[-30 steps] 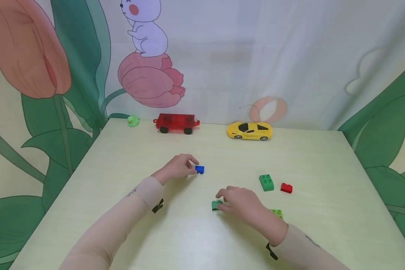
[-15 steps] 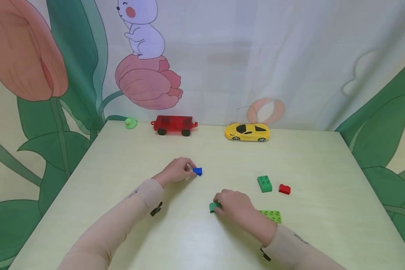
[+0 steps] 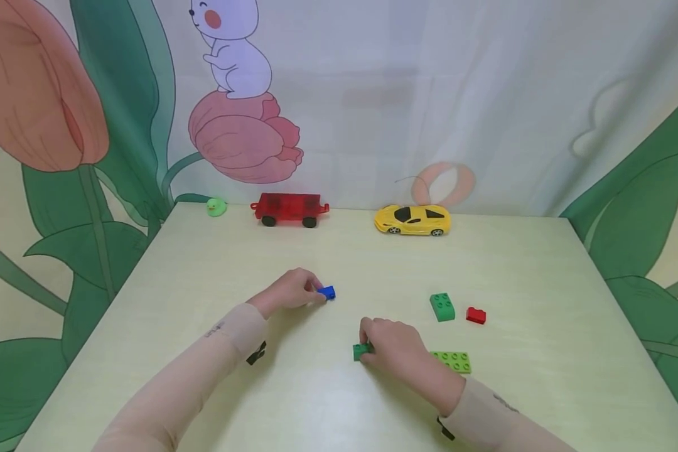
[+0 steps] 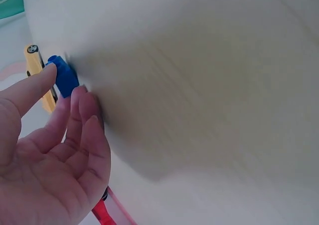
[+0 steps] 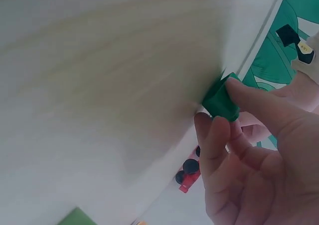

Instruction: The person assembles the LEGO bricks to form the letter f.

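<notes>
My left hand [image 3: 294, 290] pinches a small blue toy brick [image 3: 329, 292] between thumb and fingers, left of the table's middle. In the left wrist view the thumb presses one side of the blue brick [image 4: 65, 78] and fingertips meet the other. Nearer the front, my right hand [image 3: 395, 345] grips a small dark green toy brick [image 3: 359, 353], partly covered by the fingers. The right wrist view has this green brick [image 5: 220, 103] tilted between thumb and fingertips, its hollow underside partly showing. The two bricks are apart.
To the right lie a larger green brick [image 3: 442, 307], a small red brick [image 3: 476, 315] and a lime brick [image 3: 454, 361], partly behind the right wrist. Along the back edge stand a green toy duck [image 3: 216, 206], a red wagon [image 3: 290, 208] and a yellow car [image 3: 412, 220].
The left fingers have closed on the blue brick, which has turned and come slightly nearer. The right fingers have closed round the green brick and tipped it. The head view has shifted slightly.
</notes>
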